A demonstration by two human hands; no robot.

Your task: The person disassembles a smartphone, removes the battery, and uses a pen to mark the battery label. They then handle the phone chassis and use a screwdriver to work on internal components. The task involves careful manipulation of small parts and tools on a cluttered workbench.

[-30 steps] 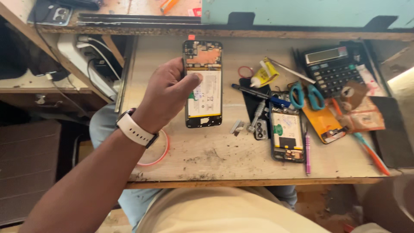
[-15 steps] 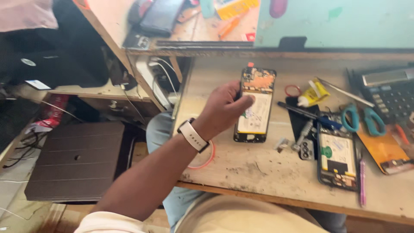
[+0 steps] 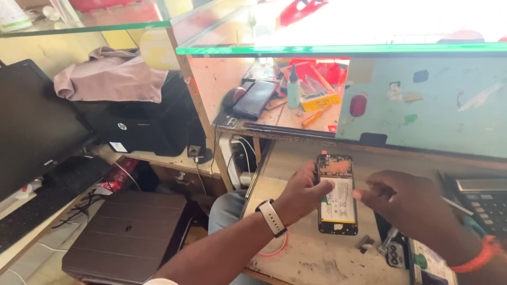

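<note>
Already stripped of its back cover, the opened smartphone [image 3: 337, 194] at lower centre sits gripped in the left hand [image 3: 301, 198]; the right hand [image 3: 409, 203] hovers loosely open beside its exposed battery [image 3: 338, 199], which remains installed.

Single head-worn view, looking forward and downward from above the person's lap onto the work surface [image 3: 296, 258], at close, arm's-length range. The left hand [image 3: 301, 192] and right hand [image 3: 417, 206] enter from the lower edge, meeting near an opened phone [image 3: 337, 194] right of centre. The view is turned leftward, taking in a glass shelf [image 3: 338, 50] overhead and a black printer [image 3: 142, 132] beyond.
</note>
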